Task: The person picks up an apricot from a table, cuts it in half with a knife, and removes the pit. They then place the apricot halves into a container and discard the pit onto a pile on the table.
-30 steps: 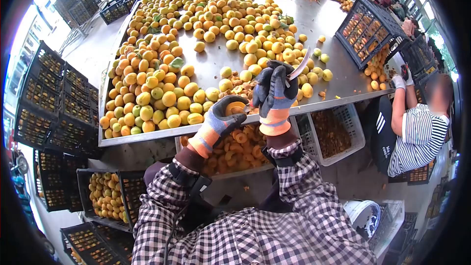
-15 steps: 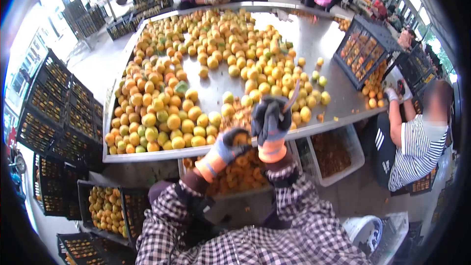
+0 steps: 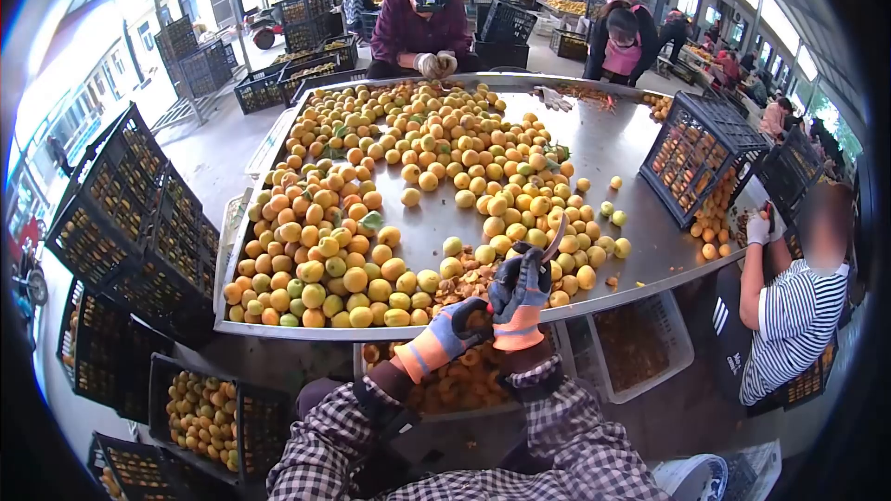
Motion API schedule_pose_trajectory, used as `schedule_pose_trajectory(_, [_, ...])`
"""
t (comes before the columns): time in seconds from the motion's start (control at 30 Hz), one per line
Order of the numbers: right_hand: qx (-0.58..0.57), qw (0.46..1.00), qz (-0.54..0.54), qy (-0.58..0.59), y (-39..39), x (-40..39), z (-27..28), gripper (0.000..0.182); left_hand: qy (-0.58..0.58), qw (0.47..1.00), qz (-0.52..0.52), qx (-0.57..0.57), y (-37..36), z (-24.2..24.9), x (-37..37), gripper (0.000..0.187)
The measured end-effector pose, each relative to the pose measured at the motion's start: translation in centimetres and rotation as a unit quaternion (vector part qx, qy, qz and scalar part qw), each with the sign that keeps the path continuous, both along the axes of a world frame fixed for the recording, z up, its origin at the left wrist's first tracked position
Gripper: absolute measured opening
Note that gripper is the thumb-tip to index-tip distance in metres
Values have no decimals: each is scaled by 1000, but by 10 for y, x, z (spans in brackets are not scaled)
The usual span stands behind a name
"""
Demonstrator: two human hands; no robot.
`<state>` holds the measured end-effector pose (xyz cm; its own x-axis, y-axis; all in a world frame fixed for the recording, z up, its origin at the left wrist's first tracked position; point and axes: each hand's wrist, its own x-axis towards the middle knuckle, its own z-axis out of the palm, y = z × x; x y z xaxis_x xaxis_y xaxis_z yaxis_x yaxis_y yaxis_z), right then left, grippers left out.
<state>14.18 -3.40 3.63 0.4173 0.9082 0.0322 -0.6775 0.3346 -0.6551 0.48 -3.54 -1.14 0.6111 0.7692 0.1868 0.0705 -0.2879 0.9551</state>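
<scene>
In my gloved right hand is a knife, its thin curved blade pointing up and away from me. My gloved left hand is closed around an apricot, mostly hidden by the fingers. Both hands are close together at the near edge of the metal table. Just beyond them lies a small heap of cut apricot scraps. Whole apricots cover much of the tabletop. Under the edge, below my hands, a container holds apricot halves.
A tilted black crate spills apricots at the table's right. A clear bin of brown scraps stands below. Stacked crates and a filled crate are at left. Co-workers sit at right and across the table.
The view has tilted up, so the table appears lower and more of the background shows. My left hand has moved closer to the right hand; the knife stays in the right.
</scene>
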Motion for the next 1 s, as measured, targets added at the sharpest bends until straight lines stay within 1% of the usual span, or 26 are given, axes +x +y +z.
schedule_pose_trajectory(0.03, [-1, 1000, 1, -1, 0, 1, 0, 29, -1, 1000, 1, -1, 0, 2, 0, 41])
schedule_pose_trajectory(0.1, [-35, 999, 6, 28, 1, 2, -1, 27, 14, 999, -4, 50, -1, 6, 0, 40])
schedule_pose_trajectory(0.13, [-50, 998, 10, 31, -1, 2, 1, 26, 14, 999, -4, 48, -2, 5, 0, 40])
schedule_pose_trajectory(0.2, [-73, 997, -1, 30, 0, 2, 2, 26, 66, 988, 23, 140, -3, 4, 2, 38])
schedule_pose_trajectory(0.23, [-94, 995, -11, 30, 0, 2, 2, 25, 66, 988, 22, 141, -2, 2, 3, 38])
schedule_pose_trajectory(0.27, [-93, 995, -14, 30, 2, 2, 1, 25, 98, 980, 23, 171, -1, -3, 4, 37])
schedule_pose_trajectory(0.3, [-118, 992, -33, 39, 6, 2, -3, 24, 131, 970, 24, 201, 0, -7, 6, 35])
schedule_pose_trajectory(0.33, [-144, 987, -51, 48, 9, 2, -7, 23, 131, 970, 20, 203, 1, -11, 7, 35])
schedule_pose_trajectory(0.37, [-143, 987, -55, 50, 12, 3, -10, 23, 139, 962, 28, 232, 2, -16, 8, 35])
schedule_pose_trajectory(0.4, [-166, 984, -51, 50, 13, 5, -14, 22, 147, 954, 34, 260, 2, -15, 8, 35])
schedule_pose_trajectory(0.43, [-189, 980, -49, 51, 16, 7, -18, 21, 148, 953, 27, 262, 1, -14, 9, 35])
schedule_pose_trajectory(0.5, [-211, 974, -42, 70, 20, 9, -26, 22, 193, 946, 37, 258, -4, -6, 8, 36])
schedule_pose_trajectory(0.57, [-221, 969, -16, 109, 22, 13, -30, 22, 194, 947, 31, 255, -3, 3, 5, 39])
schedule_pose_trajectory(0.6, [-214, 963, 8, 164, 23, 14, -33, 22, 217, 940, 36, 260, -2, 4, 4, 40])
schedule_pose_trajectory(0.63, [-217, 961, 17, 171, 23, 15, -35, 22, 241, 934, 41, 261, -2, 2, 3, 40])
schedule_pose_trajectory(0.67, [-211, 965, 10, 155, 23, 16, -40, 23, 225, 939, 50, 256, 1, -9, 5, 44])
schedule_pose_trajectory(0.7, [-209, 968, 3, 140, 23, 16, -40, 24, 196, 947, 68, 247, 6, -20, 8, 42])
schedule_pose_trajectory(0.77, [-214, 959, 6, 185, 26, 17, -33, 27, 147, 959, 64, 233, 7, -5, 10, 46])
schedule_pose_trajectory(0.83, [-253, 952, 5, 174, 34, 19, -36, 28, 86, 968, 66, 228, 12, -8, 11, 48])
schedule_pose_trajectory(0.87, [-241, 956, -1, 170, 35, 19, -35, 29, 78, 972, 66, 211, 13, -9, 10, 49])
schedule_pose_trajectory(0.9, [-248, 950, 19, 189, 29, 19, -20, 26, 70, 976, 65, 197, 13, -7, 9, 50])
schedule_pose_trajectory(0.93, [-247, 951, 8, 187, 32, 19, -21, 25, 58, 985, 52, 155, 16, -10, 8, 51])
schedule_pose_trajectory(0.97, [-244, 952, -3, 186, 35, 19, -21, 23, 59, 985, 52, 154, 20, -12, 7, 51])
schedule_pose_trajectory(1.0, [-243, 952, -3, 187, 35, 19, -20, 23, 42, 992, 38, 111, 23, -12, 8, 50])
